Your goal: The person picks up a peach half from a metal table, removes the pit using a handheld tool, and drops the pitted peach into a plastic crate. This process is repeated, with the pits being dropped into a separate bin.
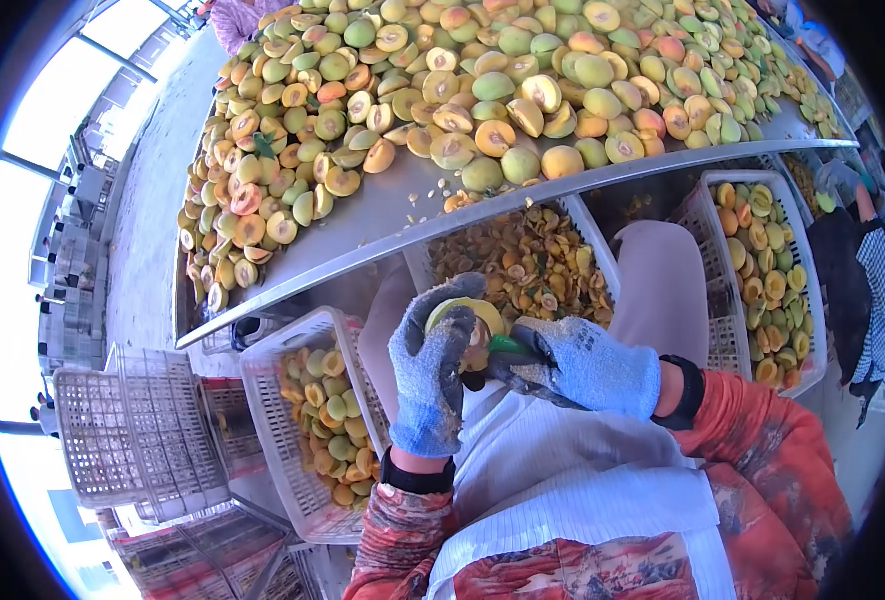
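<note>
My left hand (425,375), in a blue and grey work glove, is closed around a yellow-green apricot half (485,312) in front of my lap. My right hand (598,368), gloved the same way, grips a small tool with a green handle (504,344). That tool meets the fruit's cut side; its working end is hidden by the fruit and fingers. Under my hands, between my knees, a white crate (603,250) holds brownish fruit scraps (523,262).
A metal table (363,235) ahead bears a heap of halved apricots (453,100). Its front edge runs just beyond my hands. Crates of apricot halves stand at left (308,520) and right (811,340). Stacked crates (138,430) stand far left. Other people (248,20) are around the table.
</note>
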### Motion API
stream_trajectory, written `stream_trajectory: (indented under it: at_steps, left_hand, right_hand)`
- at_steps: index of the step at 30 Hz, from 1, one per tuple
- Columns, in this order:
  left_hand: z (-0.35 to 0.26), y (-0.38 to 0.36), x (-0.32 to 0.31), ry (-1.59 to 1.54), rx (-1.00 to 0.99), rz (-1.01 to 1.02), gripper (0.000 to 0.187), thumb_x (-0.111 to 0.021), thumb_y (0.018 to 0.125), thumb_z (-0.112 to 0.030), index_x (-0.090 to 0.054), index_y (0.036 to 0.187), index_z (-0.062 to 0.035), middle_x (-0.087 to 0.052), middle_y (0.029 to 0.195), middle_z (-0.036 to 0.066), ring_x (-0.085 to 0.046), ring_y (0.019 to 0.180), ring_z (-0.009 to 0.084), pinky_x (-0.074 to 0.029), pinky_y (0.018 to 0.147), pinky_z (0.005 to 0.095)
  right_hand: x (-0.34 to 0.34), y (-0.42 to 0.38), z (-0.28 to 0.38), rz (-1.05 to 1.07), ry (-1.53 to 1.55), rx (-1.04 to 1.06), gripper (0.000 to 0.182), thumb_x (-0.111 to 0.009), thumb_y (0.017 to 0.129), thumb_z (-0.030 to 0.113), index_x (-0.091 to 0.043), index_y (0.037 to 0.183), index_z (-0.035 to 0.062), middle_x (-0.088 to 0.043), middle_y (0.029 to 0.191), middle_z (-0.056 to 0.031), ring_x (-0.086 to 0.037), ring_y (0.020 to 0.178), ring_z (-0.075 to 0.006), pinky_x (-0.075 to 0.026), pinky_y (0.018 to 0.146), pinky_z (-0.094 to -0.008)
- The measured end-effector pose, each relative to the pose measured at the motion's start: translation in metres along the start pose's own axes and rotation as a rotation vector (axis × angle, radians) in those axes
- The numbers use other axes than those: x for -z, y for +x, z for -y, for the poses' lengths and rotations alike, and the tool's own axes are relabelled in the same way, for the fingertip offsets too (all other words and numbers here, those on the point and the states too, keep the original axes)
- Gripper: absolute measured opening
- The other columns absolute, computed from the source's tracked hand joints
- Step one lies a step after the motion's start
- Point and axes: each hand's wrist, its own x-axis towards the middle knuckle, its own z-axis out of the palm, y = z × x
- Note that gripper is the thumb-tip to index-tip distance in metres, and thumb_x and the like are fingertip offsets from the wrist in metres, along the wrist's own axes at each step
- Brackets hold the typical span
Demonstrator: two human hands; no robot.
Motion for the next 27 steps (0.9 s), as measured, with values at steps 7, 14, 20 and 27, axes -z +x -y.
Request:
stream_trajectory:
  at_steps: [7,14,20,27]
  left_hand:
    - [0.001,0.033,0.003,-0.033,0.257,-0.083,0.036,-0.052,0.089,-0.027,-0.054,0.112,0.0012,-0.059,0.102,0.011,-0.061,0.091,0.0193,-0.053,0.069,0.0288]
    - [0.025,0.034,-0.021,0.04,-0.256,-0.362,0.035,-0.046,0.095,-0.02,-0.048,0.119,0.0047,-0.056,0.114,0.012,-0.055,0.1,0.017,-0.042,0.091,0.0297]
    - [0.017,0.027,-0.012,0.418,-0.239,-0.372,0.039,-0.045,0.093,-0.03,-0.055,0.109,0.0043,-0.06,0.097,0.012,-0.059,0.083,0.0184,-0.047,0.079,0.0306]
    - [0.016,0.015,-0.002,0.565,-0.499,-0.338,0.034,-0.044,0.093,-0.022,-0.055,0.11,0.0055,-0.059,0.111,0.014,-0.058,0.094,0.0198,-0.046,0.081,0.0292]
  right_hand:
    - [-0.01,0.006,-0.003,-0.246,-0.788,0.124,0.046,-0.058,0.08,0.027,-0.045,0.116,0.0015,-0.061,0.085,-0.0176,-0.062,0.072,-0.0296,-0.048,0.061,-0.0391]
    - [-0.012,0.019,0.002,-0.139,-0.305,-0.071,0.048,-0.063,0.075,0.026,-0.05,0.112,-0.0026,-0.057,0.09,-0.0207,-0.061,0.072,-0.0323,-0.049,0.063,-0.0411]
    - [-0.019,0.014,-0.006,-0.059,-0.063,-0.062,0.042,-0.064,0.075,0.028,-0.051,0.101,-0.0015,-0.057,0.089,-0.022,-0.059,0.076,-0.0379,-0.049,0.067,-0.0439]
    - [0.007,0.014,0.02,0.357,0.672,-0.359,0.035,-0.064,0.077,0.02,-0.047,0.101,0.0008,-0.057,0.079,-0.0117,-0.056,0.048,-0.0163,-0.044,0.039,-0.0286]
